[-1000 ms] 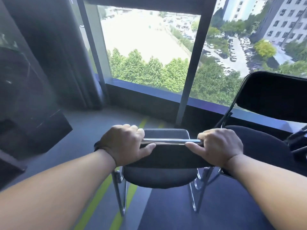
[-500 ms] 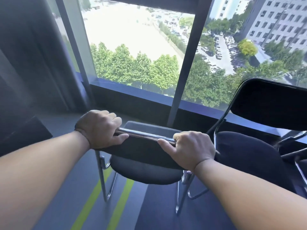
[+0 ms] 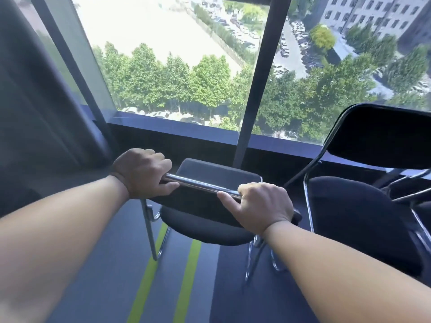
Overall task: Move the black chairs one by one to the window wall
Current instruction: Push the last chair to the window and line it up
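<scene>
A black chair [image 3: 210, 173] with a padded seat and chrome legs stands in front of me, its seat facing the window wall [image 3: 186, 138]. My left hand [image 3: 143, 172] grips the left end of the chrome top bar of its backrest. My right hand [image 3: 263, 206] grips the right end of the same bar, thumb along the metal. The chair tilts slightly, lower on the right. A second black chair [image 3: 363, 206] stands just to the right, beside the window, its backrest toward the glass.
A dark curtain [image 3: 35, 101] hangs at the left by the window frame. A vertical window mullion [image 3: 254, 89] rises behind the held chair. The grey carpet has two green stripes [image 3: 168, 271] underfoot. More chrome chair legs [image 3: 417, 190] show at the far right edge.
The held chair has moved forward, closer to the window wall, and turned slightly so its right side sits lower. Both hands keep their grip on the top bar.
</scene>
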Demonstrator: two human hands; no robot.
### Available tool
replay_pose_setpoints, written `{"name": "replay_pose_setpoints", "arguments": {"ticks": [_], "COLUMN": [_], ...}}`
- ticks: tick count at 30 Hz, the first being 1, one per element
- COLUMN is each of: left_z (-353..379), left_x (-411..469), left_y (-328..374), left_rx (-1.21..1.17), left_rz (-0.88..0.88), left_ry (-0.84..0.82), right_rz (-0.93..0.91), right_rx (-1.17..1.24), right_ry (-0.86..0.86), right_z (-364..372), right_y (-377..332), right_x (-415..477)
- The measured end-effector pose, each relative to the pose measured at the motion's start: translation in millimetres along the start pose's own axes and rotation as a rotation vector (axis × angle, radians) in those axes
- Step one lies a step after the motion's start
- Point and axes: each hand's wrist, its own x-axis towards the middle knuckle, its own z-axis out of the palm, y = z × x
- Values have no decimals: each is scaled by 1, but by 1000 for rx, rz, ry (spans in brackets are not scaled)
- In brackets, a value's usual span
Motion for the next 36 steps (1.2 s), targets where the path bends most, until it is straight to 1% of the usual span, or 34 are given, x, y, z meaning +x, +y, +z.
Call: {"name": "replay_pose_setpoints", "arguments": {"ticks": [3,5,7,9,13,18,23,27,29,33,35,36], "left_z": [-1,-10,-15,-18,-24,-34,-33,-28,-26,-25,-21,-19], "left_x": [-10,-14,-11,-6,0,16,66,104,116,129,125,121], "left_y": [9,14,18,22,39,79,123,157,160,150,141,134], "left_rx": [-46,-99,-132,-145,-174,-229,-253,-227,-247,-364,-485,-564], "left_rz": [-24,-122,-215,-247,-362,-510,-692,-750,-772,-817,-795,-795], "left_ry": [-27,-109,-240,-324,-369,-440,-524,-541,-571,-661,-746,-791], "right_rz": [-17,-35,-48,-69,-152,-303,-451,-628,-688,-654,-565,-481], "right_rx": [1,-16,-23,-31,-42,-107,-160,-181,-178,-205,-216,-190], "right_ry": [-36,-65,-82,-97,-108,-81,-57,-94,-108,-168,-175,-153], "right_z": [6,5,3,1,0,-1,0,1,1,-9,-15,-13], "right_y": [1,-1,1,5,23,72,141,189,202,202,200,199], "right_x": [-5,-6,-4,-2,4,26,82,140,156,161,149,138]}}
